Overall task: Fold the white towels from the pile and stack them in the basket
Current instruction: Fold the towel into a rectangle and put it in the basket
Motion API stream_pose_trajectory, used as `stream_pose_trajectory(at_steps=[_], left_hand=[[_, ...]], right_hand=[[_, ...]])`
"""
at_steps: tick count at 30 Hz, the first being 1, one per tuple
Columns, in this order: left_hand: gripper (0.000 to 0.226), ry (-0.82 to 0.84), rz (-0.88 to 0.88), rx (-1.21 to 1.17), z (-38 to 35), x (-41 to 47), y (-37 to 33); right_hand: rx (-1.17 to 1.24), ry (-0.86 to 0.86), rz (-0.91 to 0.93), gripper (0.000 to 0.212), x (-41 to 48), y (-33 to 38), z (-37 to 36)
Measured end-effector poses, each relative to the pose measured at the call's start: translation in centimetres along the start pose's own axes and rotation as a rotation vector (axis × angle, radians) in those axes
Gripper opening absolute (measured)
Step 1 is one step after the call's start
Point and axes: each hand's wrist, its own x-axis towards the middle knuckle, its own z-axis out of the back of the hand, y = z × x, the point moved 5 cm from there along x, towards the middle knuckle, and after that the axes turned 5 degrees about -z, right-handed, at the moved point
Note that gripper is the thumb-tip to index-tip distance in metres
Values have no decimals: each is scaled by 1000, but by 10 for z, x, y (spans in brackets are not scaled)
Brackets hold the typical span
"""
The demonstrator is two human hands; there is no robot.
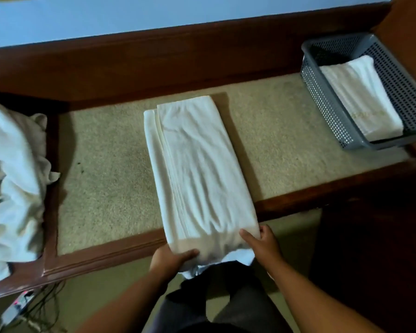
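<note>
Towel | long axis runs near-to-far, tilted left | both hands grip near end: left, right

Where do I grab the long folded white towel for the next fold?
Probably its near short end, from your side: the long folded white towel lies lengthwise away from you, that end overhangs the wooden bench edge, and left hand and right hand grip its corners there.

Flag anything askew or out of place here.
The half-folded towel is uneven: lower layers stick out along its left edge, and its near end overhangs the bench, gripped by the left hand and right hand. The stacked towel in the basket lies flat.
</note>
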Motion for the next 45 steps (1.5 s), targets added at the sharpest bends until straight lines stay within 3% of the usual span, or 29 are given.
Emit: stream_pose_trajectory(at_steps=[3, 7, 12, 14, 15, 16, 18, 21, 25, 32, 38, 45], left_hand=[[43, 46, 95, -7, -14, -17, 33], [69, 187, 150, -50, -46, -48, 78], [59, 121, 203, -371, -69, -93, 119], [39, 78, 187, -499, -74, -108, 123], [27, 35, 179, -538, -75, -113, 124], [19, -17, 170, -563, -74, -117, 125], [10, -115, 137, -566, -70, -125, 125], [16, -218, 102, -544, -65, -131, 129], [15, -253, 62, -531, -70, -144, 131], [50, -343, -30, -342, -69, -166, 135], [49, -337, -121, -126, -64, -176, 127], [41, -346, -131, -91, -65, -180, 133]], right_hand=[[13, 134, -100, 36, -7, -33, -4], [-196, 342, -190, 37, -17, -80, 0], [-425, 449, -216, 49, -45, -121, 30], [-342, 411, -155, 74, -58, -130, 47], [-275, 387, -126, 74, -66, -129, 53], [-248, 377, -93, 58, -75, -126, 60], [-223, 363, -62, 28, -89, -121, 71], [-189, 354, -6, 20, -102, -108, 81], [-161, 343, 33, 17, -114, -98, 90], [-83, 321, 54, 16, -121, -95, 99], [-43, 339, 46, 8, -130, -94, 101], [-72, 342, 64, 11, -134, -90, 101]])
